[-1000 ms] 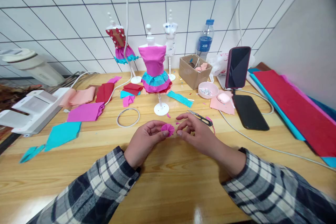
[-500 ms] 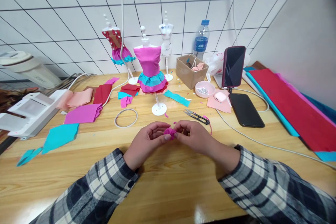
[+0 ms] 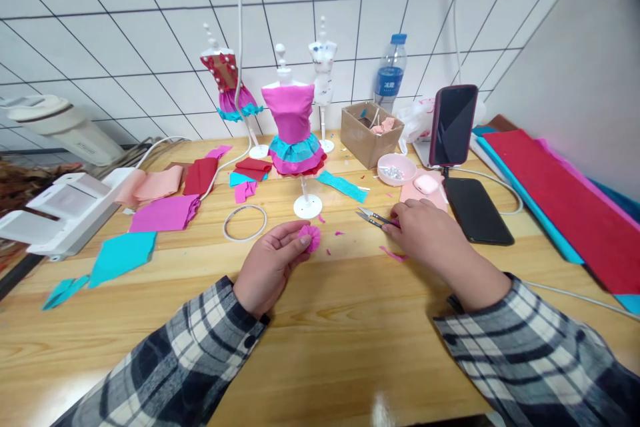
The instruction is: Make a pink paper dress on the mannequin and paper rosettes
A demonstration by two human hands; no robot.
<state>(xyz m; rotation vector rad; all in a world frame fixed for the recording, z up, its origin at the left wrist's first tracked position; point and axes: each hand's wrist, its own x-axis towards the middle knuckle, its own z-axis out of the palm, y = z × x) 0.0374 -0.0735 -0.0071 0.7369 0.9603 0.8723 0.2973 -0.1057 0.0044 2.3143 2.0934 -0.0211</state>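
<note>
The left hand point(image 3: 270, 263) has thumb and fingers closed on the left edge of one round, pleated magenta paper rosette point(image 3: 311, 238), over the pale wooden table point(image 3: 320, 347); this edge grip presumably spares the folds. The right hand point(image 3: 433, 233) curls over the handle end of one pair of black-handled steel snips point(image 3: 371, 215), its bent fingers hiding whether they grip. Three tiny magenta scraps point(image 3: 339, 233) lie between the hands, one longer magenta strip point(image 3: 393, 254) near the right. Behind stand three white mannequins point(image 3: 289, 113) on stems, perhaps to lift skirts clear. One pink bowl point(image 3: 397, 171) holds silvery bits point(image 3: 393, 173), probably against scattering.
</note>
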